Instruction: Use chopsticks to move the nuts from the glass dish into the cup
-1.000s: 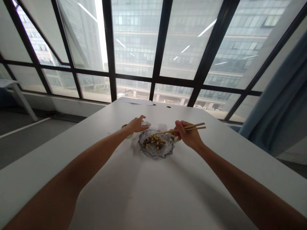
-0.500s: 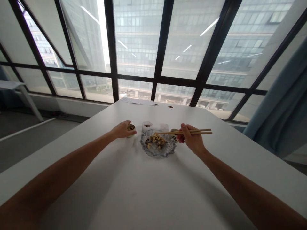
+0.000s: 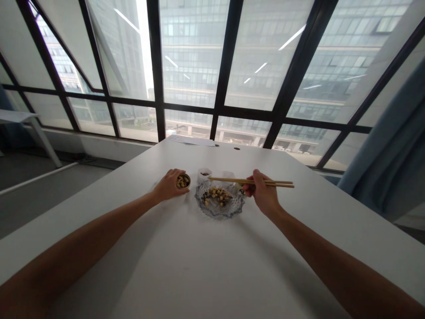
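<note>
My left hand (image 3: 168,184) is closed round a small round cup (image 3: 183,181) with pale, nut-like pieces inside; its mouth tilts toward me. A pair of chopsticks (image 3: 277,182) is gripped in my right hand (image 3: 264,190), tips pointing left above the far rim of a clear glass bowl (image 3: 229,213). I cannot make out anything between the tips. Pale and dark pieces (image 3: 217,196) lie heaped in the bowl, which has a wavy rim. Behind my right fingers a small patterned container (image 3: 243,190) is partly hidden.
A white paper-like cup (image 3: 203,175) with dark bits stands just behind the bowl, and a second white cup (image 3: 228,174) is beside it. Sheets of paper (image 3: 192,141) lie at the far table edge (image 3: 288,153). A blue curtain (image 3: 381,155) hangs at the right.
My left hand has lifted or tilted the small cup, so its contents show more. The chopsticks' tips have moved up and left, away from the heap toward the white cup.
</note>
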Motion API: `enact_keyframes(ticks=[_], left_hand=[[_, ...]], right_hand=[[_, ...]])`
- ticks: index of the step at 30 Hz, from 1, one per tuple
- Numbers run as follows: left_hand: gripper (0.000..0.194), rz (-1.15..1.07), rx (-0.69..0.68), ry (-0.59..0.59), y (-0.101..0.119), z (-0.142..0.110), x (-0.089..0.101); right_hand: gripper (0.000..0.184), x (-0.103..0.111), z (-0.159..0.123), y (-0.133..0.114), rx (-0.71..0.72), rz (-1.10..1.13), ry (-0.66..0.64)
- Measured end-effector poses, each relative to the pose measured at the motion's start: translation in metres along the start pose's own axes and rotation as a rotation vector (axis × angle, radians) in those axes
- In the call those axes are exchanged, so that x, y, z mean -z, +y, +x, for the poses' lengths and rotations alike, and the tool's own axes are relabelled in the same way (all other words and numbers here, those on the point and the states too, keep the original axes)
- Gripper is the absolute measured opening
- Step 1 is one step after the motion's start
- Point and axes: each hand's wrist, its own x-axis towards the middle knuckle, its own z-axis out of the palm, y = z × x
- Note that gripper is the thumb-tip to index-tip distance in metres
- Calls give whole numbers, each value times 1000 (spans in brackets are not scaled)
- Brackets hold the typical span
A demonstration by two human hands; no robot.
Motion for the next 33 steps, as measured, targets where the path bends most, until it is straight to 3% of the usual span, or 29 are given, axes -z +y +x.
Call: enact_keyframes(ticks=[3,6,9,12,16,19,22,26,29,33], left_hand=[[69,-10,10,34,-3,-4,-4],[73,-23,43,73,-4,-8,-8],[77,-37,80,87,-2,-11,-10],[79,-52,121,86,0,-11,-11],[78,-63,194,80,3,-11,-10],[76,-66,235,65,6,-10,-8],[75,-69,247,62,6,-10,-7],[74,-70,231,72,4,-10,-7],[73,-75,225,78,2,-11,-8],[74,-77,221,79,1,-10,-9]], right_hand=[[57,-39,0,-7,41,-27,-73],[58,-75,3,-4,103,-100,-225],[58,-88,9,-2,87,-139,-333],[57,-72,13,-10,95,-145,-293],[62,-29,6,-33,103,-248,-191],[64,-8,-7,-38,4,-346,-308],[60,-1,-13,-29,-66,-401,-438],[57,7,-3,-19,17,-432,-348],[61,18,6,-28,19,-444,-283],[66,26,10,-39,-71,-471,-371]])
